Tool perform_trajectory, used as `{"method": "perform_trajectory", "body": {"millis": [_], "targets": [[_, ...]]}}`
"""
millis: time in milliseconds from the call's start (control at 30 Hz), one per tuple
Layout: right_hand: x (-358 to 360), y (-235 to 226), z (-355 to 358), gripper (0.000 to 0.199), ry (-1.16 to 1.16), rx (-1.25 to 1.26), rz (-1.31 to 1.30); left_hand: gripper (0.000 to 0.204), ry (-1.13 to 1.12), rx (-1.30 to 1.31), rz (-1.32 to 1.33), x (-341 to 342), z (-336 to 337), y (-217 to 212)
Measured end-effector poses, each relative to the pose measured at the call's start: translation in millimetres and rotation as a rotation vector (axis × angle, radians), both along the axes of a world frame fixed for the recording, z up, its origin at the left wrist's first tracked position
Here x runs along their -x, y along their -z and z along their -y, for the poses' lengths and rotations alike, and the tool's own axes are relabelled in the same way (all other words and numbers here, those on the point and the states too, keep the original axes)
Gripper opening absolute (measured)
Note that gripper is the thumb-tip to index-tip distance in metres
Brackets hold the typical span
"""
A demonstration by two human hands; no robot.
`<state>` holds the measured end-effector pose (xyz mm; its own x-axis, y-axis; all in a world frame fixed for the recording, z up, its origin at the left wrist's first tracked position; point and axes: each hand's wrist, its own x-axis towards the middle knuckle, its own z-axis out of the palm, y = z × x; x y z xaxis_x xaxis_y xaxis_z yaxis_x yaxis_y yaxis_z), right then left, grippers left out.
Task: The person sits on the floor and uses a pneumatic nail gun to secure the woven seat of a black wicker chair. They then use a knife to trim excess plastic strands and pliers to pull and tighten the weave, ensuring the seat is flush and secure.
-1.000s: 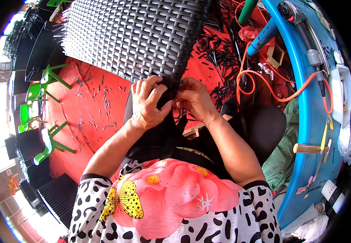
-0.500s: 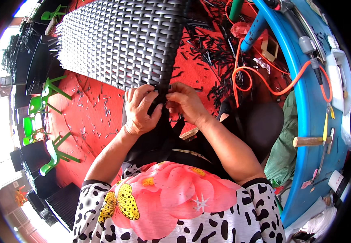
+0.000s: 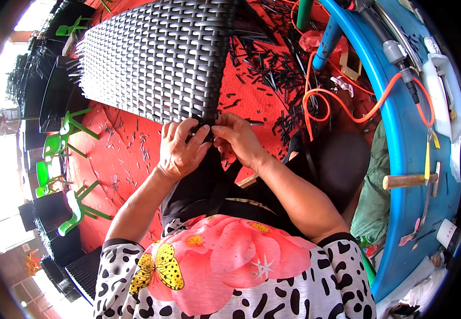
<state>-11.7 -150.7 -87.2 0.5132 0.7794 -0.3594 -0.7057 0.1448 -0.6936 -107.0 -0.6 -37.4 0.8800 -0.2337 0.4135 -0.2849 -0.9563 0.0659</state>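
Nearest the camera, the person's floral and spotted shirt (image 3: 230,276) fills the lower edge, with both bare forearms rising from it to meet at the middle. The left hand (image 3: 182,149) has its grip curled shut over the near edge of a black woven wicker panel (image 3: 156,58), fingers wrapped over the weave. Just beside it, touching, the right hand (image 3: 238,138) has its grip pressed together, fingertips pinching a black strand (image 3: 206,127) at that same edge. Dark cloth covers the lap under the hands. The panel slopes away from the hands toward the top left, over a red floor (image 3: 124,154) strewn with short black strand offcuts (image 3: 273,74). To the left lie green plastic frames (image 3: 71,133) and stacked dark panels. To the right, a blue curved surface (image 3: 400,159) carries an orange coiled hose (image 3: 347,101) and a wooden-handled tool (image 3: 405,181).
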Motion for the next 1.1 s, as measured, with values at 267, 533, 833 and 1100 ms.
{"method": "perform_trajectory", "body": {"millis": [267, 533, 833, 1100], "targets": [[2, 3, 1, 0.025, 0.068, -0.031, 0.109, 0.049, -0.005, 0.019, 0.12, -2, 3, 5], [5, 13, -5, 0.026, 0.128, -0.105, 0.142, 0.051, -0.022, 0.033, 0.156, 0, 3, 8], [7, 12, -6, 0.022, 0.147, -0.09, 0.171, 0.059, -0.011, 0.079, -0.068, -3, 0, -14], [-7, 0, -3, 0.022, 0.073, 0.0, 0.037, 0.053, -0.109, 0.236, -0.299, -16, -7, -30]]}}
